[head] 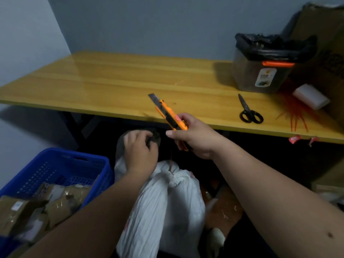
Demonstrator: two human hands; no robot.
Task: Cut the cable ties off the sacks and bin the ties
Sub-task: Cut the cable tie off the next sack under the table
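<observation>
- Two bare forearms reach forward from the bottom edge, over a white sack (pixel 167 207) standing on the floor in front of the desk (pixel 115 82).
- The right hand (pixel 193 136) is raised at the desk's near edge, fingers curled round the orange body of a utility knife (pixel 170 115); the thumb lies straight, pointing toward 9 o'clock.
- The knife's blade is extended and points up toward 11 o'clock, over the desk top.
- The left hand (pixel 140 151) is lower, knuckles up, fingers curled on a dark bundle (pixel 155 139) at the top of a second, greyer sack (pixel 122 144) behind the white one; what that bundle is cannot be told.
- The white sack's neck is gathered and tied with a thin red cable tie (pixel 170 164) whose tail stands up toward 12 o'clock, just below the right hand and apart from it.
- A bin (pixel 264 71) lined with a black bag sits on the desk at 2 o'clock from the right hand.
- Black scissors (pixel 248 110) lie closed on the desk at 3 o'clock from the knife, with loose red ties (pixel 296 116) scattered farther right beside a white block (pixel 310 96).
- A blue basket (pixel 61 170) of brown parcels stands at 8 o'clock from the left hand.
</observation>
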